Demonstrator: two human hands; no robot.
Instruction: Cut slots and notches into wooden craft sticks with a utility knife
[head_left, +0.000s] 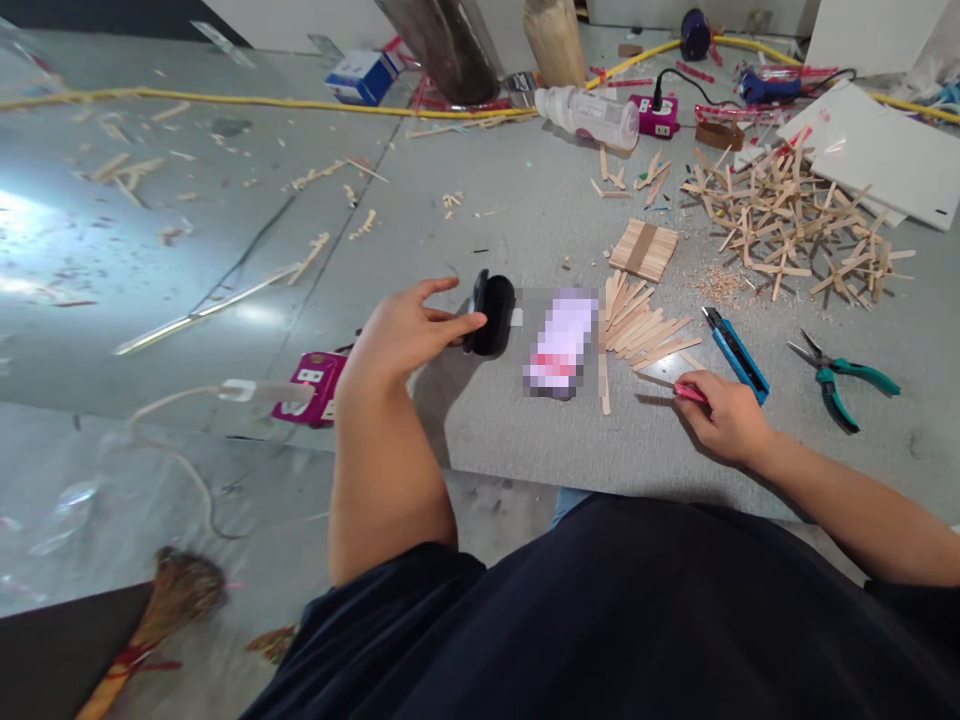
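My left hand (405,330) is at a small black case (496,315) whose lid stands open. Index finger and thumb close on the lid, while another finger sticks out beyond it. In my right hand (724,415) is a pink-handled craft knife (690,393), its thin blade pointing left, low over the table. Loose flat wooden sticks (634,325) lie fanned out just beyond that blade. Between the case and the sticks lies a blurred-out phone-like rectangle (562,345). A blue utility knife (735,350) rests beyond my right hand, and green-handled pliers (832,375) lie to its right.
Behind the loose sticks sits a banded stick bundle (645,250). A large heap of joined sticks (795,225) fills the back right. Farther back are a plastic bottle (589,115), purple power strip (655,117) and yellow cable (262,98). Another purple box (311,385) is by my left forearm.
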